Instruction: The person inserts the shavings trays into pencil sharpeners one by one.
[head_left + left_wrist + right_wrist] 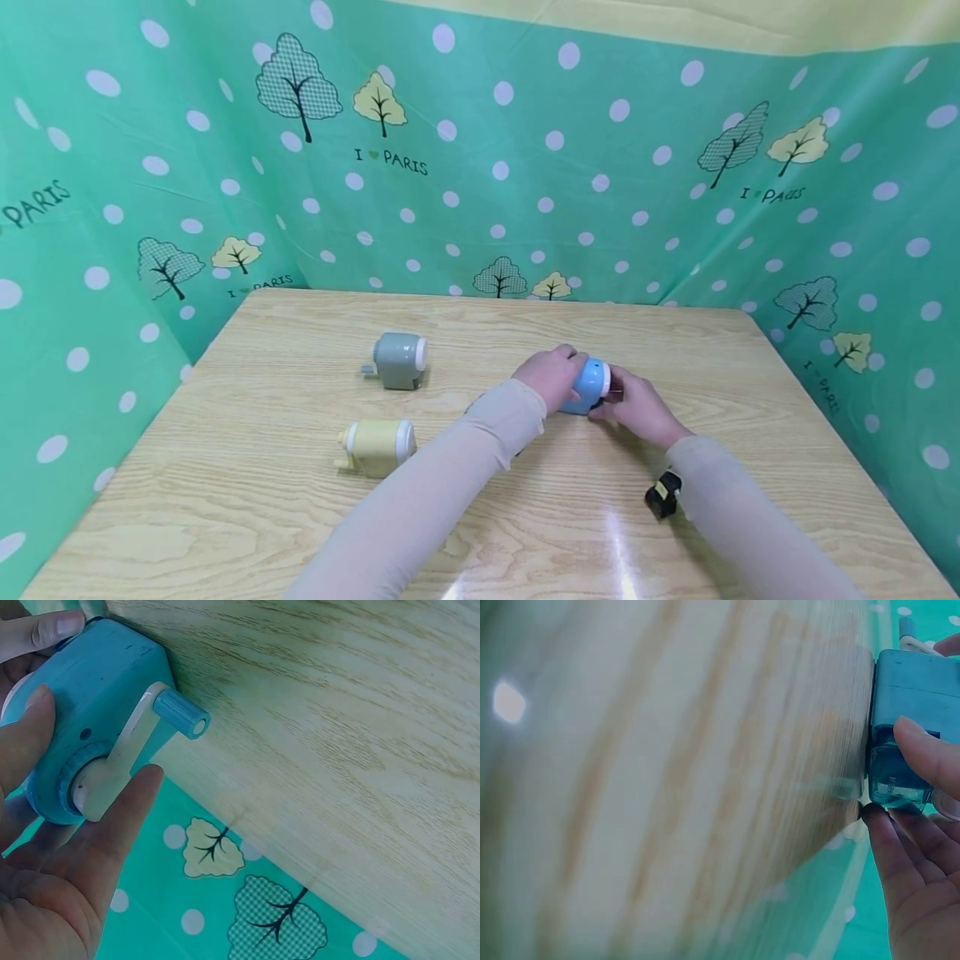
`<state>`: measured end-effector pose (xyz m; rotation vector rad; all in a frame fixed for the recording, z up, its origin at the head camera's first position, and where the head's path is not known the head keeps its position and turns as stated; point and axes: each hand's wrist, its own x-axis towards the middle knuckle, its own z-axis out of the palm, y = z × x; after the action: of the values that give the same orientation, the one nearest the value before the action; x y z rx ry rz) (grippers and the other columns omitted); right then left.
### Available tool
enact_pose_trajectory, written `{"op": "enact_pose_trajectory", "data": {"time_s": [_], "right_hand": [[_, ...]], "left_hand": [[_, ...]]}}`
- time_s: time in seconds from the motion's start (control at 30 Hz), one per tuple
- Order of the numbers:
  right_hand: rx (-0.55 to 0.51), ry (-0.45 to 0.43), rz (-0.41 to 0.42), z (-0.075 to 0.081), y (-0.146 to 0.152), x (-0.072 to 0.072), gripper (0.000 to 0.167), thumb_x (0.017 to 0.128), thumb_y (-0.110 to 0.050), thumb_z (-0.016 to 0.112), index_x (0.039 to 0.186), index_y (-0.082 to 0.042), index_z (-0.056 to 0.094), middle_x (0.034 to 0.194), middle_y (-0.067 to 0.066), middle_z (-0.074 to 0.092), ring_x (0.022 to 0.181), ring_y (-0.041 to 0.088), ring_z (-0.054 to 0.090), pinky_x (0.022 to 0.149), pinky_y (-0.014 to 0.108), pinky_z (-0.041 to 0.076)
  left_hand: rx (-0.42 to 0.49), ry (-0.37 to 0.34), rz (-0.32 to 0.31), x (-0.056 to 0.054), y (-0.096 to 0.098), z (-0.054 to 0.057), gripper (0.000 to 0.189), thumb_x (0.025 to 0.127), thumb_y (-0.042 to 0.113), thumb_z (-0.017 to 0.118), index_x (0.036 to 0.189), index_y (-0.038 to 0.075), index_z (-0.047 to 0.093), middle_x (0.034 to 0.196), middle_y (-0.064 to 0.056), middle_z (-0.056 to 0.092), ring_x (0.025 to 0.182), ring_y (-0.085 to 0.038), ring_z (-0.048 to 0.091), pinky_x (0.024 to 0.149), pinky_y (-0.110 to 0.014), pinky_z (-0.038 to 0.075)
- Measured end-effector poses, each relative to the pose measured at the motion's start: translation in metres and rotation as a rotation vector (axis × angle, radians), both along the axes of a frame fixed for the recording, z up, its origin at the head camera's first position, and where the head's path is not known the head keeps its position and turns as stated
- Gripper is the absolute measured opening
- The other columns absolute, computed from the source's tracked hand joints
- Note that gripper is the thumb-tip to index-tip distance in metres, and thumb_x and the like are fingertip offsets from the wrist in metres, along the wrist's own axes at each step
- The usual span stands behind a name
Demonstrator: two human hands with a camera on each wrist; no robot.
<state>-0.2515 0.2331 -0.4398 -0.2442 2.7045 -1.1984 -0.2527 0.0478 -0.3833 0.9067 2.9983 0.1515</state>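
Observation:
A blue crank pencil sharpener [592, 380] is on the right half of the wooden table, between both hands. My left hand [552, 377] grips its body from the crank side, thumb on one side and fingers on the other, as the left wrist view shows beside the white crank arm [120, 754]. At the opposite end my right hand [636, 407] holds the sharpener by its front, near the white rim. In the right wrist view, the thumb lies against the see-through shavings drawer [897, 780], with the other fingers beneath.
A grey-green pencil sharpener [400, 361] stands at the left rear of the table [225, 500], and a yellow one [380, 447] stands nearer. Beside the right sleeve is a black strapped device [663, 495]. Behind the table hangs a green dotted curtain [465, 167].

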Motion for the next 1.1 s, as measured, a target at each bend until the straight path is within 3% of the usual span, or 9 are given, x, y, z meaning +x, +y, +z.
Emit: {"op": "enact_pose_trajectory", "data": {"time_s": [1.1], "right_hand": [[0.006,-0.021,-0.026,0.0016,-0.0084,-0.0004,0.079,0.08,-0.01,0.082,0.146,0.003,0.04,0.14,0.027,0.052,0.128,0.043,0.053,0.108,0.055,0.045]], "left_hand": [[-0.028,0.0,0.004,-0.0005,0.0006,-0.0012,0.067,0.092,0.04,0.067,0.149,0.015,0.044,0.146,-0.004,0.053,0.124,-0.017,0.06,0.105,-0.025,0.05]]}}
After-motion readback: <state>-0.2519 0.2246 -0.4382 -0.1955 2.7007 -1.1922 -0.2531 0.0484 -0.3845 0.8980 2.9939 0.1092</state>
